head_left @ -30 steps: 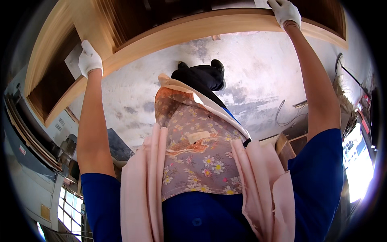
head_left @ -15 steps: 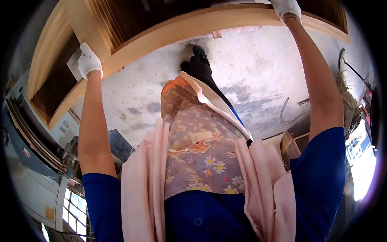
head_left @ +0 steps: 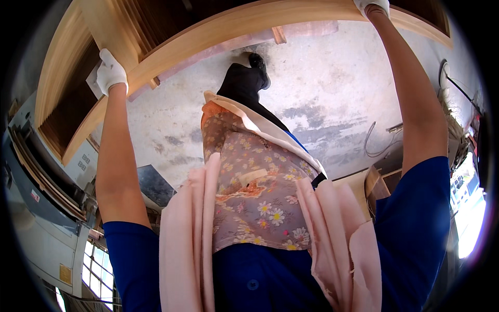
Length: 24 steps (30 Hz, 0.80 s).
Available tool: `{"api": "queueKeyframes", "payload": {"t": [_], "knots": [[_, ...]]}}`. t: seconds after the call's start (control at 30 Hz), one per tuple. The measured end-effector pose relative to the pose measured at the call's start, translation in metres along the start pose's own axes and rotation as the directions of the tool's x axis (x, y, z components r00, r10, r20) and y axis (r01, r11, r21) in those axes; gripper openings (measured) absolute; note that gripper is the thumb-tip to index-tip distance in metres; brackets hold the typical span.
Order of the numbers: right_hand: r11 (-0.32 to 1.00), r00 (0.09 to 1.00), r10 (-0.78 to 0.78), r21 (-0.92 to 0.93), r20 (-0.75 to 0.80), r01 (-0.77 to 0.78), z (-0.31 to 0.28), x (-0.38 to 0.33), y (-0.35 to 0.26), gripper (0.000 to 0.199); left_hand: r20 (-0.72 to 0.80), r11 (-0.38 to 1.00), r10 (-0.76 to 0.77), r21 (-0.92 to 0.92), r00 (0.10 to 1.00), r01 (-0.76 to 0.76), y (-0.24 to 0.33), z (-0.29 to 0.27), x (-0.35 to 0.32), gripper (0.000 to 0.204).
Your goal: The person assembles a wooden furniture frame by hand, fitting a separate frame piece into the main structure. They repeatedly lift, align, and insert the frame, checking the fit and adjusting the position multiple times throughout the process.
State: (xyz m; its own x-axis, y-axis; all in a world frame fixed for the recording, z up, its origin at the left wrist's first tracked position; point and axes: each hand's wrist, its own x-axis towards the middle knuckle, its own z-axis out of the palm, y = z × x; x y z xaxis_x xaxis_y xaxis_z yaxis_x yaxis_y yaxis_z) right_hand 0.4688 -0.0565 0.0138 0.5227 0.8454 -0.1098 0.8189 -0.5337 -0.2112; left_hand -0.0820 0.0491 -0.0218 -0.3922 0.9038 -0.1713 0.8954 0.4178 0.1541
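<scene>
Timber frame (head_left: 208,36), pale and smooth, spans the top of the view in front of the person, its far side cut off by the picture's edge. Its grain runs along the rails, stepped moulding (head_left: 130,23) lines the openings, and dark brown panels (head_left: 70,115) sit recessed within. The long near rail looks curved, which is probably the lens

Left hand (head_left: 112,74), in a white glove, holds that rail near its joint with the broad crosspiece, fingers closed on the wood and thumb laid up along it. Right hand (head_left: 373,7), also gloved, meets the rail well apart from the left; its fingers run out of view, so I can't tell how they close

What could go wrong, I'd judge: fabric gloves may slip on wood this smooth, letting one end dip and knocking the edge on the small wooden block (head_left: 279,35) or the pinkish board (head_left: 312,29) seen below the rail. A black shoe (head_left: 255,61) is near there too, so a drop might catch the foot

Further out are worn pale floor (head_left: 332,73), a thin cable (head_left: 366,145) that could snag a step, and stacked boards (head_left: 44,179) at the left
</scene>
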Motion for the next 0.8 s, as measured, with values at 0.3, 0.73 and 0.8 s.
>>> {"api": "queueKeyframes", "payload": {"t": [0.3, 0.73, 0.8], "knots": [[1.0, 1.0, 0.02, 0.018, 0.022, -0.021, -0.003, -0.003, 0.001, 0.036, 0.022, 0.999, -0.045, -0.004, 0.999, 0.045, 0.01, -0.005, -0.008, 0.09], [1.0, 1.0, 0.003, -0.004, -0.011, -0.003, 0.002, -0.001, 0.005, 0.037, 0.03, 0.998, -0.039, 0.047, 0.999, 0.038, 0.005, -0.003, -0.003, 0.087], [1.0, 1.0, -0.001, -0.002, -0.012, 0.001, 0.002, -0.001, 0.004, 0.037, 0.03, 0.998, -0.034, 0.054, 0.999, 0.032, 0.003, -0.003, -0.002, 0.087]]}}
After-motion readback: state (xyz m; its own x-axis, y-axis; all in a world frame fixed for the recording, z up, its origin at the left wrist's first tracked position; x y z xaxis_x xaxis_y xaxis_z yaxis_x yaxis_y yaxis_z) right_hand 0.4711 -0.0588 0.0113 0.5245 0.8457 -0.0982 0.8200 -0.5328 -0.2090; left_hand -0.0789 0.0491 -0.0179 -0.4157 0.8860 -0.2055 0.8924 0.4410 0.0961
